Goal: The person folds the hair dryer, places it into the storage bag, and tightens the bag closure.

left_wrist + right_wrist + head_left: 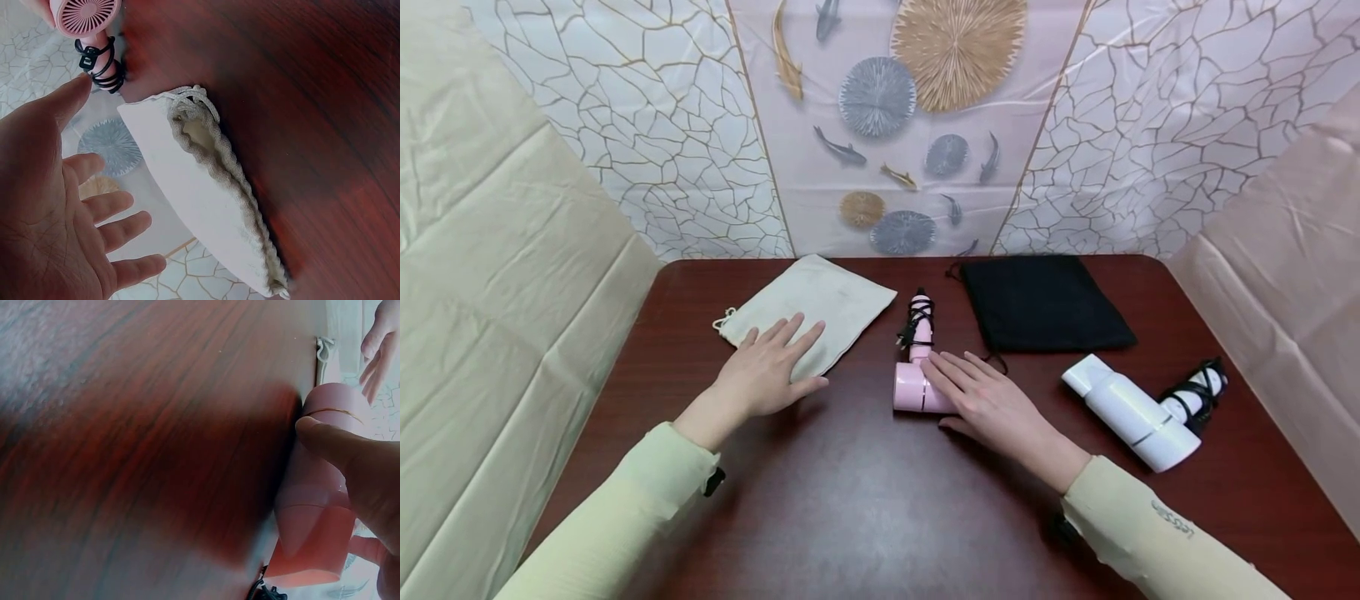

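Observation:
A pink hair dryer lies mid-table, black cord wound round its handle; its round intake grille shows in the left wrist view. Across its barrel my right hand grips it, thumb on the near side and fingers over the top; the hand hides the nozzle from the head view. In the right wrist view the thumb presses the pink barrel. My left hand is spread, fingers apart, over the near edge of a white drawstring bag, holding nothing. The bag's gathered mouth faces left.
A black drawstring bag lies flat at the back right. Nearer, on the right, is a white hair dryer with its cord wrapped round the handle. Fabric-covered walls stand at the back and both sides of the dark wooden table.

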Demonstrator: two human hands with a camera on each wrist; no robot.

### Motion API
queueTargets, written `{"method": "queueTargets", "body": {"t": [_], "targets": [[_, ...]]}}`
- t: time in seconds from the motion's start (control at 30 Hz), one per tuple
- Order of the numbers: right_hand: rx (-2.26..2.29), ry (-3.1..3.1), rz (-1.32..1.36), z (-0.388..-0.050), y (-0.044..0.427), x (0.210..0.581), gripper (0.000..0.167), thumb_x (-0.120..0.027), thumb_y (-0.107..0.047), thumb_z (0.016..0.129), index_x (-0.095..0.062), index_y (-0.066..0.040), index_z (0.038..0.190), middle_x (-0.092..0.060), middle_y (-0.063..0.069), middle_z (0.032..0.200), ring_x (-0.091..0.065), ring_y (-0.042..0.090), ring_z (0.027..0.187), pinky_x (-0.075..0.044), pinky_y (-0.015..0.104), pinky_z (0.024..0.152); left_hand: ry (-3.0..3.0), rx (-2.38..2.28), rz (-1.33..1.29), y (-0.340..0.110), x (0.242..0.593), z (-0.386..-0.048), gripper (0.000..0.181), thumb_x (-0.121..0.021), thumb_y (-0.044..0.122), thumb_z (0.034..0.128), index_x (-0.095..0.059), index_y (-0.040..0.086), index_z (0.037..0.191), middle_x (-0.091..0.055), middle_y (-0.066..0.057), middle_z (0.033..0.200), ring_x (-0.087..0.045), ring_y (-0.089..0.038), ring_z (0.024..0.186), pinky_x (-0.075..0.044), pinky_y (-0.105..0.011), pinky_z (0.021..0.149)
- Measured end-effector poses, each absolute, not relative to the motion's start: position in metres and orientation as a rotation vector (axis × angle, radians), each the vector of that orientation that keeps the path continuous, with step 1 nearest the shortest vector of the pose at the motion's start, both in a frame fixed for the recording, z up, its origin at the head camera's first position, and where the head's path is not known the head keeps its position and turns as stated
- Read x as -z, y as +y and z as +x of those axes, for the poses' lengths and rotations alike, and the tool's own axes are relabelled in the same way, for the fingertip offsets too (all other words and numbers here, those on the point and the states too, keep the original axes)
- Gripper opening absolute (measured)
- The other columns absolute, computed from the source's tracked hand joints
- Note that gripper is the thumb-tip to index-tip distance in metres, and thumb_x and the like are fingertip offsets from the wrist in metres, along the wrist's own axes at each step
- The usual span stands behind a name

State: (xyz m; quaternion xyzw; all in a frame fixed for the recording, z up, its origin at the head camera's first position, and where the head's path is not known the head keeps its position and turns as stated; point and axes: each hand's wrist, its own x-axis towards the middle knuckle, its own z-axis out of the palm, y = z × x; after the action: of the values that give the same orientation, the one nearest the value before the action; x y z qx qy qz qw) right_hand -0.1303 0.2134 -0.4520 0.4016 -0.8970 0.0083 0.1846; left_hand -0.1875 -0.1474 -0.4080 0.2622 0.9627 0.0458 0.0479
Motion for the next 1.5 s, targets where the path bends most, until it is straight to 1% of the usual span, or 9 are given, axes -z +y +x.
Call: {"method": "queueTargets", "body": {"t": [0.13, 0.33, 0.53, 0.63, 0.8, 0.93, 1.17, 1.5], "targets": [[-0.025, -2.500, 1.138, -0.131, 0.214, 0.455, 0.090, -0.097, -0.028, 0.078, -0.055, 0.002, 0.152, -0.063, 0.020, 0.147, -0.063, 0.033, 0.135, -0.049, 0.052, 0.114, 2.933, -0.143, 0.808, -0.146, 0.410, -0.187, 0.081, -0.064, 0.057, 0.1022, -0.037, 0.019, 0.168, -0.034, -0.020, 0.171, -0.037, -0.044, 0.155, -0.030, -0.072, 0.120], [-0.049, -2.502, 1.143, -0.131, 0.218, 0.458, 0.088, -0.095, -0.025, 0.081, -0.054, 0.001, 0.153, -0.064, 0.020, 0.147, -0.064, 0.033, 0.132, -0.053, 0.050, 0.110, 2.918, -0.147, 0.806, -0.145, 0.411, -0.186, 0.081, -0.063, 0.058, 0.1024, -0.035, 0.020, 0.169, -0.033, -0.019, 0.172, -0.036, -0.044, 0.155, -0.030, -0.072, 0.121], [-0.099, -2.493, 1.143, -0.131, 0.228, 0.461, 0.085, -0.094, -0.018, 0.081, -0.054, 0.000, 0.153, -0.063, 0.020, 0.148, -0.063, 0.035, 0.133, -0.052, 0.053, 0.110, 2.919, -0.133, 0.804, -0.146, 0.413, -0.187, 0.081, -0.062, 0.058, 0.1027, -0.035, 0.020, 0.169, -0.033, -0.019, 0.172, -0.036, -0.044, 0.156, -0.030, -0.071, 0.121], [-0.112, -2.490, 1.143, -0.130, 0.230, 0.462, 0.084, -0.094, -0.017, 0.082, -0.054, 0.001, 0.153, -0.062, 0.020, 0.148, -0.063, 0.036, 0.134, -0.052, 0.054, 0.111, 2.915, -0.133, 0.810, -0.144, 0.413, -0.187, 0.081, -0.063, 0.057, 0.1027, -0.036, 0.019, 0.169, -0.033, -0.019, 0.172, -0.036, -0.044, 0.156, -0.030, -0.071, 0.121], [-0.108, -2.492, 1.136, -0.130, 0.229, 0.463, 0.087, -0.095, -0.022, 0.081, -0.053, 0.001, 0.154, -0.062, 0.020, 0.148, -0.063, 0.035, 0.134, -0.051, 0.053, 0.112, 2.912, -0.130, 0.823, -0.141, 0.413, -0.187, 0.081, -0.063, 0.057, 0.1025, -0.036, 0.019, 0.168, -0.034, -0.019, 0.172, -0.036, -0.044, 0.155, -0.030, -0.072, 0.121], [-0.096, -2.502, 1.112, -0.130, 0.227, 0.463, 0.090, -0.096, -0.027, 0.080, -0.053, 0.003, 0.153, -0.062, 0.021, 0.148, -0.062, 0.036, 0.135, -0.051, 0.053, 0.112, 2.904, -0.116, 0.831, -0.138, 0.412, -0.188, 0.081, -0.062, 0.059, 0.1028, -0.035, 0.020, 0.169, -0.033, -0.019, 0.172, -0.036, -0.044, 0.155, -0.029, -0.071, 0.121], [-0.115, -2.540, 1.036, -0.131, 0.219, 0.461, 0.088, -0.096, -0.034, 0.080, -0.057, 0.005, 0.149, -0.063, 0.023, 0.147, -0.063, 0.039, 0.133, -0.051, 0.053, 0.112, 2.897, -0.115, 0.827, -0.137, 0.411, -0.188, 0.081, -0.062, 0.058, 0.1028, -0.035, 0.020, 0.169, -0.033, -0.019, 0.172, -0.036, -0.045, 0.155, -0.029, -0.070, 0.122], [-0.133, -2.572, 0.971, -0.129, 0.215, 0.463, 0.086, -0.097, -0.031, 0.079, -0.059, 0.005, 0.146, -0.066, 0.022, 0.142, -0.065, 0.038, 0.130, -0.052, 0.054, 0.111, 2.885, -0.117, 0.839, -0.137, 0.415, -0.189, 0.080, -0.062, 0.058, 0.1033, -0.035, 0.019, 0.169, -0.033, -0.019, 0.172, -0.036, -0.044, 0.155, -0.029, -0.070, 0.122]]}}
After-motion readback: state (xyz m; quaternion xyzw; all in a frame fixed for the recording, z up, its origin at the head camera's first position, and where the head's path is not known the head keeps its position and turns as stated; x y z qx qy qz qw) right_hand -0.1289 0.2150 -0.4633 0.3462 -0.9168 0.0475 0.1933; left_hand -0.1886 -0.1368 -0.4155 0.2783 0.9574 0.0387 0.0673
